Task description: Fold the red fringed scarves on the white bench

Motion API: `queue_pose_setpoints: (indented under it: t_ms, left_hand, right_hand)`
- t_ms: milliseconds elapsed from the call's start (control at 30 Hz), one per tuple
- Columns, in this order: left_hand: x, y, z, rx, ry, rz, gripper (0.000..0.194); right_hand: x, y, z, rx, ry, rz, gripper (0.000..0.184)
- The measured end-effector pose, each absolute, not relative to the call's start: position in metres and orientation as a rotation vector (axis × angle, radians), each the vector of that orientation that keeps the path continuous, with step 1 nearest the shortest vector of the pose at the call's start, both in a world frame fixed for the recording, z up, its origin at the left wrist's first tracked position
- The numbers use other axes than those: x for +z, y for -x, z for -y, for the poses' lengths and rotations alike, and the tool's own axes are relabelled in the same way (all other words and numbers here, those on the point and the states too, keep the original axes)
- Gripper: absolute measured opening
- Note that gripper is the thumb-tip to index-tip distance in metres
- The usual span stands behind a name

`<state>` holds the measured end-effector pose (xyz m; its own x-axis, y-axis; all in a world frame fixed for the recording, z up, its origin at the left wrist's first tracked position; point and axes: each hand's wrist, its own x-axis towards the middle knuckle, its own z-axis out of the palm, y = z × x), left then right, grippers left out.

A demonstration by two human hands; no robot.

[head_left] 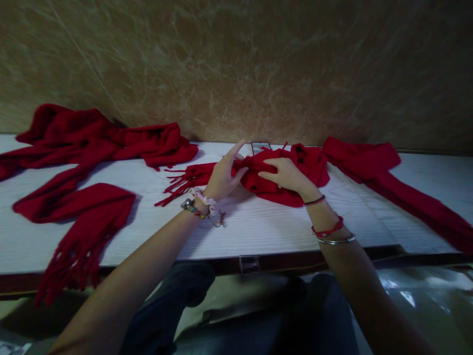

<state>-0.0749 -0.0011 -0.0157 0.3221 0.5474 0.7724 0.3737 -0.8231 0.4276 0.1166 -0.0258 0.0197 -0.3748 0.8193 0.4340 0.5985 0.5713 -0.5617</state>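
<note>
A bunched red scarf (pixel 295 170) with a fringed end lies on the white table (pixel 258 227) in front of me. My left hand (pixel 224 175) pinches the scarf's left part, with the index finger stretched up. My right hand (pixel 284 175) rests on top of the bundle, fingers curled into the cloth. Both wrists wear bracelets.
Another red scarf (pixel 88 143) sprawls over the table's left side, its fringe (pixel 74 256) hanging over the front edge. A red scarf (pixel 399 187) trails off to the right. A marbled brown wall (pixel 236 64) stands right behind the table. My knees are under the front edge.
</note>
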Motion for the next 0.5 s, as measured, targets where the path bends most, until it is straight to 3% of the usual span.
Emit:
queue_pose_setpoints:
  t_ms: [133,267,500]
  left_hand:
    - [-0.018,0.077,-0.004,1.285,-2.435,-0.885,0.064]
    - [-0.022,0.078,-0.006,0.81,-2.623,-0.762,0.036]
    - [-0.021,0.066,-0.003,1.047,-2.313,-0.742,0.048]
  right_hand:
    - [0.025,-0.123,0.019,0.101,1.138,1.814,0.015]
    - [0.028,-0.138,0.015,-0.083,1.088,1.655,0.013]
    - [0.027,-0.135,0.024,-0.189,1.149,1.81,0.007]
